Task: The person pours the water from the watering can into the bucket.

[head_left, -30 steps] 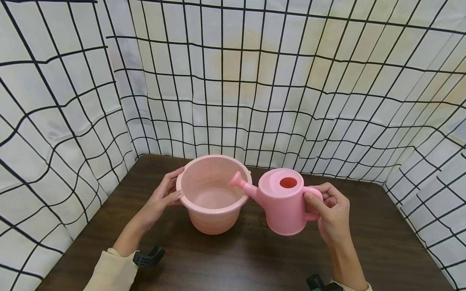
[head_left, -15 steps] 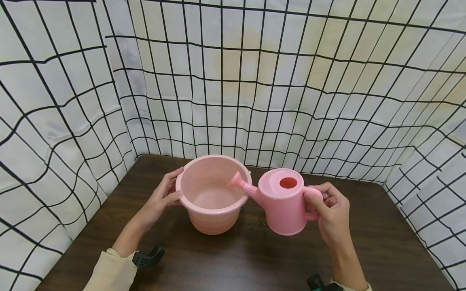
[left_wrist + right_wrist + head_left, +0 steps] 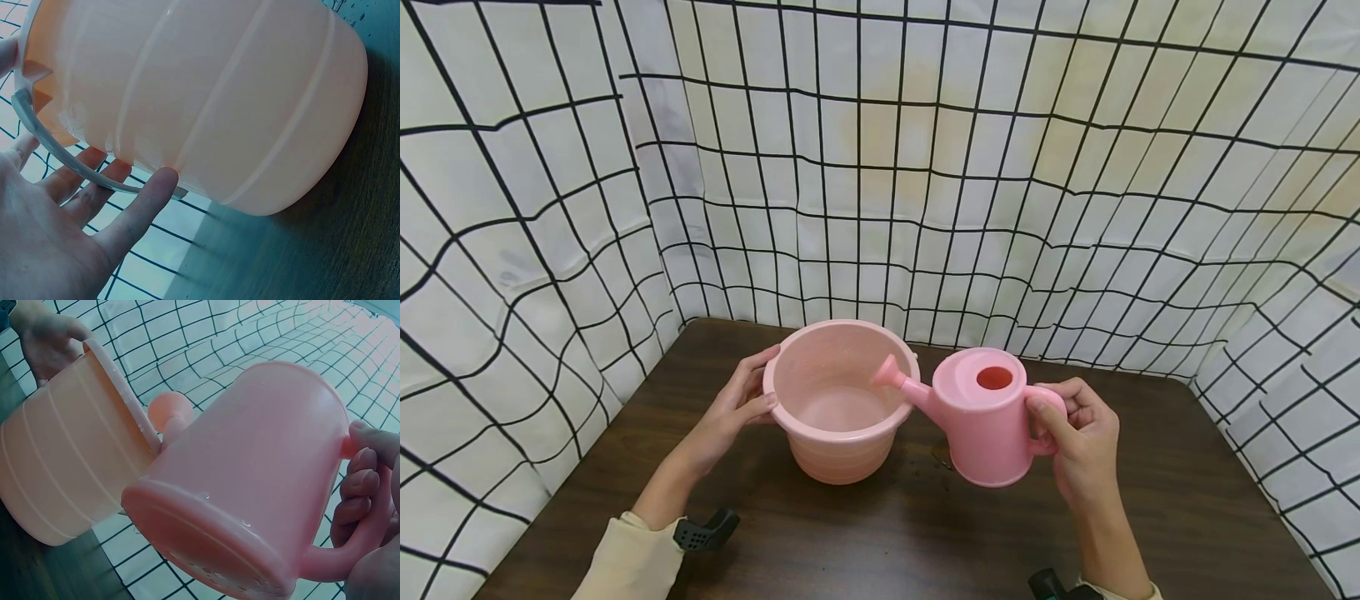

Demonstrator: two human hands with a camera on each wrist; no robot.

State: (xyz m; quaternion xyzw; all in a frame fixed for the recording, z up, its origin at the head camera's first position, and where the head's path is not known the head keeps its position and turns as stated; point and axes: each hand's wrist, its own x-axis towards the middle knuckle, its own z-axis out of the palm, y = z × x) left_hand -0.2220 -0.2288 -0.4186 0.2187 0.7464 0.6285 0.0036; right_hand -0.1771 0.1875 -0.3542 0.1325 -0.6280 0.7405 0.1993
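A pale pink bucket stands upright on the table, left of centre, its visible inside bare. At its left side my left hand holds it, thumb at the rim and fingers spread along the wall. The left wrist view shows the bucket's light bail handle hanging across these fingers. My right hand grips the handle of a pink watering can, which is held raised with its underside showing in the right wrist view. The can's spout rose reaches over the bucket's right rim. Droplets cling to the can's base.
The dark wooden table has small wet spots between bucket and can. White cloth with a black grid encloses the back and both sides. Dark straps sit at both wrists, next to light sleeves.
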